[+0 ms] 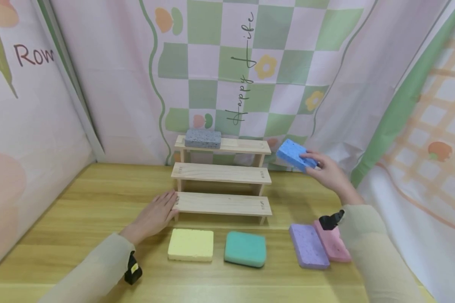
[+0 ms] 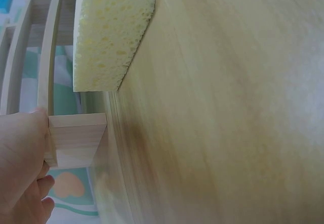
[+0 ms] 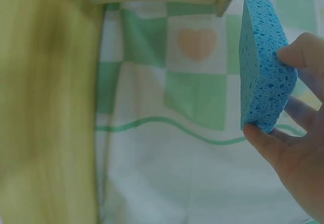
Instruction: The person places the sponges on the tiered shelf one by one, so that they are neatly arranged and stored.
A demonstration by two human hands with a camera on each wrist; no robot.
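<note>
My right hand [image 1: 327, 172] holds a blue sponge [image 1: 293, 155] in the air, to the right of a three-step wooden stand [image 1: 221, 172]. In the right wrist view, the thumb and fingers pinch one end of the porous blue block [image 3: 266, 64]. At the left end of the stand's lowest step, my left hand [image 1: 155, 214] grips the plank's corner, with the thumb at its front edge and the fingers at its end. A grey sponge [image 1: 202, 139] lies on the top step, toward the left. The middle and bottom steps hold nothing.
In front of the stand lie a yellow sponge [image 1: 191, 245] and a teal sponge [image 1: 245, 249]. Below my right forearm, a purple sponge [image 1: 309, 246] lies beside a pink sponge [image 1: 335, 244]. Behind the wooden table [image 1: 79, 210] hangs a patterned curtain [image 1: 235, 63].
</note>
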